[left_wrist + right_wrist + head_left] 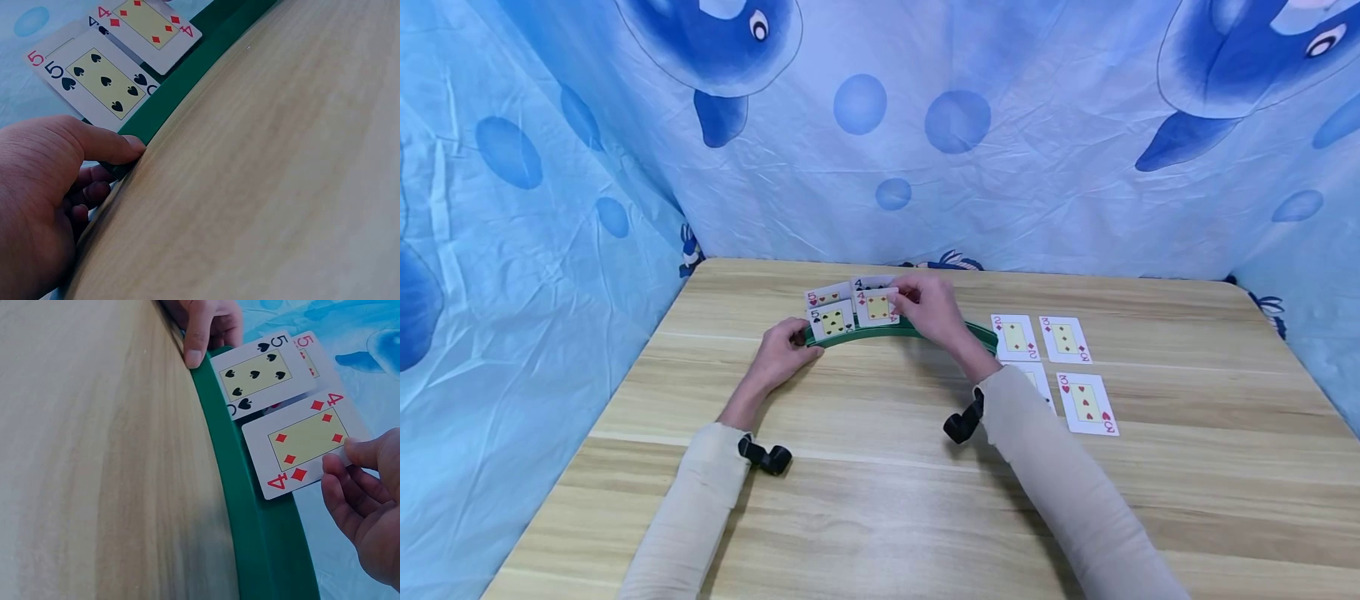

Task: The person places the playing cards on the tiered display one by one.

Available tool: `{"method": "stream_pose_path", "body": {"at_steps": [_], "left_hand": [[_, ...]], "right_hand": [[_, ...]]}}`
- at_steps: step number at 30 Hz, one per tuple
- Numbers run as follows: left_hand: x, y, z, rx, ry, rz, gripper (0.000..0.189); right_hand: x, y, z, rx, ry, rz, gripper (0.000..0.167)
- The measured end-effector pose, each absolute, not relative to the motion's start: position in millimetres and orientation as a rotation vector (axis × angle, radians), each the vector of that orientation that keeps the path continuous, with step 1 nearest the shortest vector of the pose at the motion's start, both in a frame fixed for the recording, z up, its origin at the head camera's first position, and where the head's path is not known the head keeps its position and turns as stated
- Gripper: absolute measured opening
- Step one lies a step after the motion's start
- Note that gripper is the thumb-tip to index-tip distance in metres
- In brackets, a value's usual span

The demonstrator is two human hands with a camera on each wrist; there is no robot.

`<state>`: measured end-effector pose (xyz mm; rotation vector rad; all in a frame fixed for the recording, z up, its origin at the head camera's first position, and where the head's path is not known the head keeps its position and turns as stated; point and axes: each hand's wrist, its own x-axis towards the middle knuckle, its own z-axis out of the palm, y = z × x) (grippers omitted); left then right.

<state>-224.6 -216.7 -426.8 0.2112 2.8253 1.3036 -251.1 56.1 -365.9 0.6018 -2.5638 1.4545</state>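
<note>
four of diamonds (306,447) is held at its right edge between thumb and fingers of the right hand (931,308); its lower edge meets the green card holder (234,487), just left of and below that hand, though how deeply it is seated cannot be told; by the side grip the card's face is left uncovered, probably so that its value can be read and its bottom kept free for the slot.

the holder's near-left end is grasped by the left hand (778,356), with the thumb laid on the front and the fingers curled behind; the curved strip is presumably being steadied there against sliding or tipping.

just above and to the right of the left hand, the five of spades (832,320) is stood in the holder, with the five of hearts (828,295) behind it; the four of spades (872,282) is mostly hidden behind the four of diamonds; by this stepped arrangement the rear corners seem to be kept legible.

to the right of the right hand, the two of diamonds (1014,337), three of diamonds (1066,340) and three of hearts (1087,403) are laid face up on the tabletop (865,500); another card (1036,377) is partly covered by the right sleeve (1045,450), so its value cannot be told.
</note>
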Motion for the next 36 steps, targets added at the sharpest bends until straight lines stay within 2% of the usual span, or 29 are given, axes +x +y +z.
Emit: {"method": "stream_pose_path", "body": {"at_steps": [16,36], "left_hand": [[-224.6,-216.8,-428.0,0.205,2.828,1.313,0.042],[-223.6,-216.0,-424.9,0.194,2.820,1.309,0.043]], "right_hand": [[-250.6,57.0,-376.7,0.580,-2.657,1.485,0.019],[-245.9,84.3,-346.6,0.556,-2.650,1.388,0.020]]}}
